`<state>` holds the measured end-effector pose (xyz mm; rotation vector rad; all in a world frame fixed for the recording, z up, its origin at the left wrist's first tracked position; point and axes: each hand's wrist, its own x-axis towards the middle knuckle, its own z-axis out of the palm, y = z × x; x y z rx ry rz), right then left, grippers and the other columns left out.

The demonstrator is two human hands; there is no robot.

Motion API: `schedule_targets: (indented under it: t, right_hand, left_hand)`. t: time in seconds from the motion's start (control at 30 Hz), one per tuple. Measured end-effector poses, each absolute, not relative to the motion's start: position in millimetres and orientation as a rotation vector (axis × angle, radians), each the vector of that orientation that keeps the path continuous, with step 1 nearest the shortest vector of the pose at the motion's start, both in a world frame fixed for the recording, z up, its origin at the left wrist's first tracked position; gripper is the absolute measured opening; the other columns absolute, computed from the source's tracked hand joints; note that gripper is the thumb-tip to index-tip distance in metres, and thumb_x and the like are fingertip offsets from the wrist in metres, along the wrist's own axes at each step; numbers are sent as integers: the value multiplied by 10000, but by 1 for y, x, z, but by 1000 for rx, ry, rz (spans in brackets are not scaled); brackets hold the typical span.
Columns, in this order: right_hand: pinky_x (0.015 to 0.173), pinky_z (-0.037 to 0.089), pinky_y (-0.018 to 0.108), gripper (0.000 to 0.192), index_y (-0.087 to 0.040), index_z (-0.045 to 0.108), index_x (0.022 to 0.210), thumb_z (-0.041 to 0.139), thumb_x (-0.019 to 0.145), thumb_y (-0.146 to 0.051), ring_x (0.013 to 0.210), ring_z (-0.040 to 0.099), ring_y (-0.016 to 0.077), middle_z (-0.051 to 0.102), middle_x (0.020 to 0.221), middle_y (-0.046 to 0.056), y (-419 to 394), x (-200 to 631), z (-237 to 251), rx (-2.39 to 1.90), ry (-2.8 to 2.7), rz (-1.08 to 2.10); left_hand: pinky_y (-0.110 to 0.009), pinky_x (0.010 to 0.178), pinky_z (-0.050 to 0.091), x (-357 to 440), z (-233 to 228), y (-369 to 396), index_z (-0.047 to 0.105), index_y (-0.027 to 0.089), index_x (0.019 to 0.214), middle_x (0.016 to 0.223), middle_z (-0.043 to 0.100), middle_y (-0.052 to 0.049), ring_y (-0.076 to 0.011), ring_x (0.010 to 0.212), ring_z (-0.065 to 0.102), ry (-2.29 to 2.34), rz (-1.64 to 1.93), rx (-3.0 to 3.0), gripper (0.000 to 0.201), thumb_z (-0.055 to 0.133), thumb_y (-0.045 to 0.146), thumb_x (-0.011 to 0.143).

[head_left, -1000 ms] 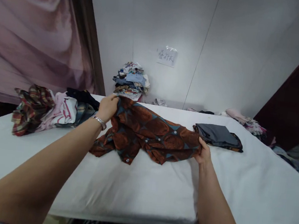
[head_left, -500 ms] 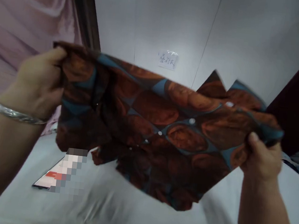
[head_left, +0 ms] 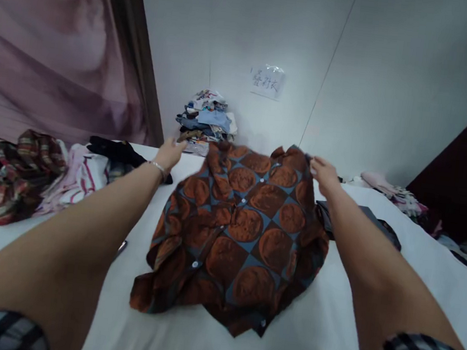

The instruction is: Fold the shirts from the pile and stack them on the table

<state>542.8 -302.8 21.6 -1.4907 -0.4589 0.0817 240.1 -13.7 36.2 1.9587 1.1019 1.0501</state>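
Observation:
A brown and blue patterned button-up shirt (head_left: pixel 248 227) lies spread on the white table, front up, its collar at the far side and its hem toward me, with creases on the left. Just left of its far left shoulder is my left hand (head_left: pixel 171 152), slightly blurred, fingers apart and off the cloth. At the far right shoulder, my right hand (head_left: pixel 325 173) has its fingertips closed at the shirt's edge. A bracelet (head_left: pixel 158 168) circles my left wrist.
A stack of folded clothes (head_left: pixel 208 119) stands against the wall. Crumpled garments, including a plaid one (head_left: pixel 26 174), lie at the left. A dark flat item (head_left: pixel 364 215) lies beyond my right forearm, with more clothes (head_left: pixel 399 197) at the far right. A phone edge (head_left: pixel 121 248) shows beside my left forearm.
The shirt was held up in the air between both hands; now it lies on the table. My hands have moved forward and closer together, and the left has let go.

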Motion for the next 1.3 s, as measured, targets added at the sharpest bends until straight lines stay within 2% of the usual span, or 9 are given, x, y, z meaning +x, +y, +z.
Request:
schedule_targets:
  t: [0.17, 0.4, 0.53, 0.63, 0.7, 0.83, 0.93, 1.07, 1.3]
  right_hand:
    - [1067, 429, 464, 189, -219, 746, 772, 795, 596, -174, 1006, 674, 233, 765, 869, 8, -347, 486, -86, -1649, -564, 176]
    - [1209, 197, 521, 395, -450, 744, 1007, 783, 634, -327, 1315, 475, 340, 660, 1245, -13, -455, 405, -147, -1771, -861, 184]
    - [1185, 221, 578, 588, -572, 634, 1154, 793, 615, -400, 1357, 412, 372, 582, 1355, -47, -484, 392, -168, -1984, -993, 197]
    - [1133, 270, 639, 576, -559, 628, 1177, 781, 633, -450, 1354, 411, 393, 569, 1376, -23, -492, 400, -181, -2112, -1090, 159]
    - [1092, 310, 660, 474, -477, 694, 1125, 759, 656, -470, 1329, 443, 405, 595, 1353, 20, -494, 408, -184, -2151, -1129, 112]
    - [986, 438, 558, 210, -285, 751, 891, 630, 784, -420, 1135, 603, 338, 678, 1202, 88, -490, 424, -178, -2098, -1240, 44]
    - [834, 498, 442, 236, -230, 648, 685, 566, 815, -409, 866, 634, 264, 705, 900, 81, -481, 424, -162, -2053, -1194, 23]
    - [614, 478, 325, 279, -236, 554, 677, 517, 836, -461, 599, 533, 181, 560, 609, -6, -472, 382, -127, -1937, -1001, 131]
    - [749, 531, 376, 126, -394, 672, 837, 547, 846, -402, 786, 642, 226, 688, 837, -34, -472, 296, -70, -1682, -1434, 758]
  left_hand:
    - [-405, 968, 469, 201, -59, -59, 646, 134, 1112, 1082, 709, -136, -260, 995, 652, 981, 688, 2155, 431, 548, 401, 788]
    - [-464, 1068, 411, 120, -119, -174, 604, 262, 1274, 1394, 558, -114, -283, 1263, 523, 381, 321, 2628, 499, 559, 514, 846]
    - [-571, 1110, 328, 111, -126, -220, 468, 286, 1415, 1537, 373, -144, -348, 1377, 386, 279, 234, 2696, 752, 682, 554, 746]
    - [-620, 1141, 231, 122, -132, -247, 396, 324, 1456, 1573, 303, -128, -368, 1405, 330, 210, 159, 2722, 901, 759, 544, 661]
    - [-614, 1135, 238, 133, -136, -259, 427, 305, 1433, 1544, 364, -128, -364, 1383, 362, 230, 110, 2733, 846, 744, 526, 680]
    - [-495, 1005, 407, 155, -137, -266, 651, 211, 1072, 1226, 640, -114, -286, 1173, 547, 302, 148, 2800, 251, 507, 246, 869]
    - [-417, 866, 472, 162, -127, -259, 627, 192, 886, 989, 693, -100, -253, 991, 621, 397, 170, 2768, 228, 410, 130, 850]
    - [-353, 700, 523, 137, -101, -229, 590, 253, 895, 777, 703, -26, -217, 746, 666, 668, 345, 2373, 207, 390, 268, 846]
    - [-449, 714, 547, 28, -93, -166, 592, 454, 784, 713, 707, 125, -301, 793, 681, 1203, 982, 1968, 200, 499, 578, 657]
